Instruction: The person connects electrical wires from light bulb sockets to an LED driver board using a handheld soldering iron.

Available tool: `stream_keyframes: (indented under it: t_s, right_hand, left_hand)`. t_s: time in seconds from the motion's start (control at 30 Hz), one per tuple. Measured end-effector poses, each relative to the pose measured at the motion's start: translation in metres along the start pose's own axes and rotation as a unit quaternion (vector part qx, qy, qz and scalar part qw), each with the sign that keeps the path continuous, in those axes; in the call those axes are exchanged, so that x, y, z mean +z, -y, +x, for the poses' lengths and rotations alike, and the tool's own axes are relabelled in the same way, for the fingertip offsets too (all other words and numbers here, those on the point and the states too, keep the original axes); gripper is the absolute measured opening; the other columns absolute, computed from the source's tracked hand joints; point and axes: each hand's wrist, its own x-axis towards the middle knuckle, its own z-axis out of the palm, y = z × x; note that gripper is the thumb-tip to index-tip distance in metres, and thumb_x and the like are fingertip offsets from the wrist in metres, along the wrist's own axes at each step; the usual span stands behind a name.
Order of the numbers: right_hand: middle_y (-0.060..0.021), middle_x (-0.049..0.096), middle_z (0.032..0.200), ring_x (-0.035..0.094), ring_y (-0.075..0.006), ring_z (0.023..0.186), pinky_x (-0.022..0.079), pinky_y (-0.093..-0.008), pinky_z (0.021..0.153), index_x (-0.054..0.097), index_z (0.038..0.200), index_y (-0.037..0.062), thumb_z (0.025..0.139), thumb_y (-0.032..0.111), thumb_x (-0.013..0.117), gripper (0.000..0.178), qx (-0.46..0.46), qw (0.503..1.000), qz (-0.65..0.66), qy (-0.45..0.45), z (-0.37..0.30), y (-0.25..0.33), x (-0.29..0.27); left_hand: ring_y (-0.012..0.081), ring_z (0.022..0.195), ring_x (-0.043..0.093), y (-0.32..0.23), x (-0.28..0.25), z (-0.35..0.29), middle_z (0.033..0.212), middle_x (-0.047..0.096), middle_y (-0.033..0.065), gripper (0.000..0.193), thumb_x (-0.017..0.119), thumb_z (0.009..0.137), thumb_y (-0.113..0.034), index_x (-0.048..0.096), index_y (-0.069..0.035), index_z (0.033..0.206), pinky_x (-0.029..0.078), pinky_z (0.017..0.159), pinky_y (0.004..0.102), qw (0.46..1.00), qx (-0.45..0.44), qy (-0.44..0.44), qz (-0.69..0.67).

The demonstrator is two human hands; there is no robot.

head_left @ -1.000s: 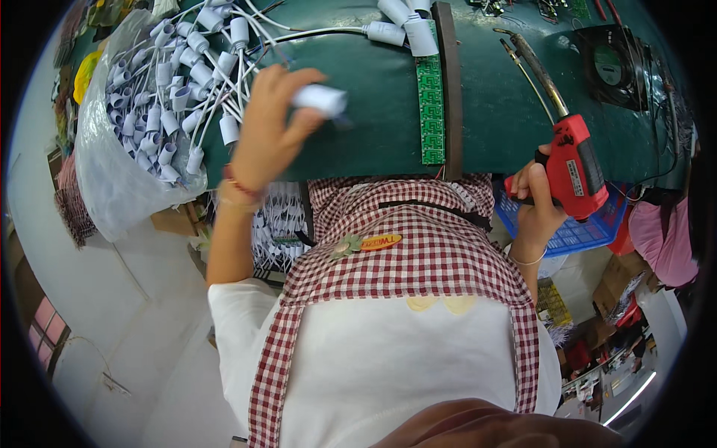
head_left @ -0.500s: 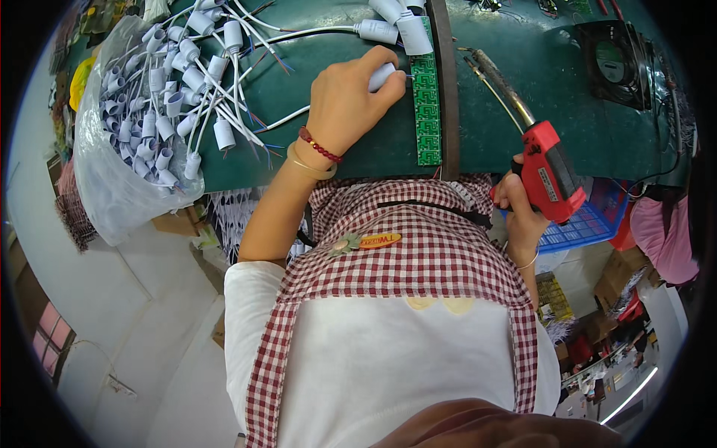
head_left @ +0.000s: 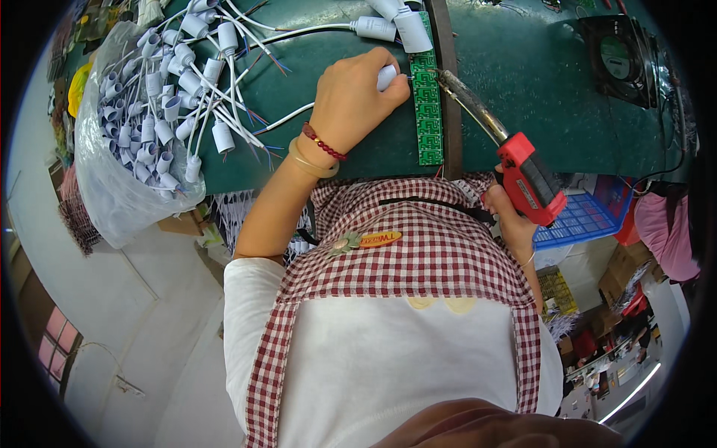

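My left hand (head_left: 352, 101) is closed around a white lamp socket (head_left: 388, 75) with a white wire trailing left, holding it against the left edge of a long green circuit board strip (head_left: 427, 112) on the green bench top (head_left: 523, 112). My right hand (head_left: 510, 220) grips the red handle of a soldering gun (head_left: 529, 179). Its metal barrel (head_left: 467, 101) points up and left, with the tip close to the strip near the socket.
A clear plastic bag (head_left: 119, 201) full of several white wired sockets (head_left: 160, 112) hangs over the bench's left edge. More sockets (head_left: 392, 26) lie at the top. A black fan (head_left: 620, 60) stands at the right, and a blue basket (head_left: 579, 216) sits below the bench edge.
My left hand carried the white socket from the pile on the left to the green strip. My right hand raised the soldering gun and swung its tip in toward the strip.
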Motion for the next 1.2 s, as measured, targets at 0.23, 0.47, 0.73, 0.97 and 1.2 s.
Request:
stream_keyframes:
  t_s: [0.23,0.47,0.73,0.97,1.2]
  right_hand:
    - [-0.0046,0.064,0.092,0.059,-0.0103,0.080,0.049,-0.0252,0.069,0.062,0.106,-0.0008,0.077,0.004,0.072,0.031,0.063,0.997,0.033,-0.020,-0.003,-0.006,0.000]
    - [-0.0039,0.064,0.091,0.059,-0.0098,0.079,0.049,-0.0259,0.068,0.063,0.103,-0.0001,0.078,0.005,0.071,0.028,0.048,0.999,0.004,-0.004,0.001,-0.008,0.005]
    - [-0.0034,0.057,0.072,0.050,-0.0074,0.059,0.041,-0.0212,0.052,0.055,0.109,-0.0027,0.085,0.000,0.061,0.025,-0.110,0.989,-0.079,0.066,0.009,-0.009,0.006]
    - [-0.0026,0.062,0.084,0.056,-0.0100,0.073,0.047,-0.0267,0.064,0.063,0.097,-0.0001,0.078,0.005,0.071,0.022,0.061,0.998,0.018,-0.019,-0.002,-0.008,0.007]
    - [-0.0039,0.061,0.076,0.054,-0.0092,0.065,0.044,-0.0243,0.057,0.059,0.103,-0.0012,0.081,0.003,0.066,0.023,-0.022,0.999,-0.037,0.019,-0.003,-0.007,0.012]
  left_hand:
    - [0.0324,0.054,0.059,-0.001,0.003,0.005,0.059,0.059,0.0171,0.019,0.062,0.072,-0.022,0.064,-0.004,0.074,0.047,0.052,0.0359,0.999,-0.044,0.006,0.009]
    - [0.0326,0.054,0.060,-0.002,0.004,0.005,0.060,0.059,0.0176,0.019,0.061,0.072,-0.023,0.064,-0.004,0.074,0.046,0.053,0.0372,0.998,-0.057,0.012,0.019]
    - [0.0349,0.057,0.059,-0.001,0.003,0.006,0.062,0.059,0.0189,0.018,0.060,0.073,-0.021,0.064,-0.003,0.074,0.047,0.055,0.0389,0.998,-0.063,0.025,0.017]
    - [0.0373,0.059,0.058,0.000,0.001,0.010,0.064,0.059,0.0199,0.019,0.058,0.073,-0.022,0.063,-0.003,0.073,0.046,0.057,0.0411,0.997,-0.061,0.044,0.028]
    - [0.0377,0.059,0.058,-0.001,0.000,0.012,0.063,0.059,0.0202,0.021,0.057,0.073,-0.022,0.063,-0.003,0.072,0.047,0.057,0.0411,0.996,-0.064,0.053,0.042]
